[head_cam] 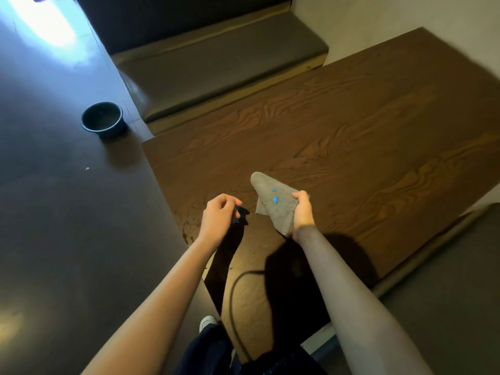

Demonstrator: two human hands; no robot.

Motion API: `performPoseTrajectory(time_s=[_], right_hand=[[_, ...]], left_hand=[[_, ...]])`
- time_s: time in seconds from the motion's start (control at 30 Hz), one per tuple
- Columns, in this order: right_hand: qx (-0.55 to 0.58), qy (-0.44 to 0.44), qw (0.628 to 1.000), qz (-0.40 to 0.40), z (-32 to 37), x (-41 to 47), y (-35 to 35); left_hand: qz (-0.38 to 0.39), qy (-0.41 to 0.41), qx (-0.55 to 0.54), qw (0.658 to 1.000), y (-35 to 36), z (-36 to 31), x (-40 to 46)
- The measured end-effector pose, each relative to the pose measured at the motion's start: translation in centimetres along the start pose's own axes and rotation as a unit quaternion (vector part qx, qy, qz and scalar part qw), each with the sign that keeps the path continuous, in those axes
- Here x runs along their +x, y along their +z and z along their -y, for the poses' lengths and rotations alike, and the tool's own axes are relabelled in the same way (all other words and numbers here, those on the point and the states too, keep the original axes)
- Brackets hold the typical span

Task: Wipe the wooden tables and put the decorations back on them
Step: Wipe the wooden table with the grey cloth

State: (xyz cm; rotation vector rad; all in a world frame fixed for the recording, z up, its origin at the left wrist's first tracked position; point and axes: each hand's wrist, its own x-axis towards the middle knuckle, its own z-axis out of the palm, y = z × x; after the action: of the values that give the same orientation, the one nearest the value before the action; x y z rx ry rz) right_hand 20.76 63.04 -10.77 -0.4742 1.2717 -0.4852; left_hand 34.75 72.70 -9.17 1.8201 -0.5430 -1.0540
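A dark wooden table (351, 136) with strong grain fills the middle and right of the head view. My right hand (303, 212) grips a folded grey cloth (273, 201) above the table's near left part; two small blue scraps lie on the cloth. My left hand (219, 217) hovers just left of the cloth, with curled fingers pinching a small blue scrap (239, 212). A few wet spots (188, 228) show on the table near its left edge.
A dark round bucket (104, 120) stands on the dark floor to the left of the table. A grey padded bench (216, 66) runs along the table's far side. A light wall (405, 17) lies at the far right. My shoe and dark trousers show below.
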Motion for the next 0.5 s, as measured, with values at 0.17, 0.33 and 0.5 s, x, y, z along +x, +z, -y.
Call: performPoseTrajectory(time_s=[0.17, 0.33, 0.5], right_hand=[[0.035, -0.019, 0.999, 0.035, 3.9, -1.2, -2.5], [0.046, -0.026, 0.994, 0.1, 7.0, -1.8, -4.9], [0.003, -0.001, 0.989, 0.148, 8.9, -1.9, -6.8]], left_hand=[[-0.02, -0.022, -0.037, 0.999, 2.3, -1.6, 1.1], [0.023, -0.074, -0.06, 0.995, 5.1, -3.0, 2.2], [0.132, -0.129, -0.13, 0.974, 7.9, -4.2, 2.5]])
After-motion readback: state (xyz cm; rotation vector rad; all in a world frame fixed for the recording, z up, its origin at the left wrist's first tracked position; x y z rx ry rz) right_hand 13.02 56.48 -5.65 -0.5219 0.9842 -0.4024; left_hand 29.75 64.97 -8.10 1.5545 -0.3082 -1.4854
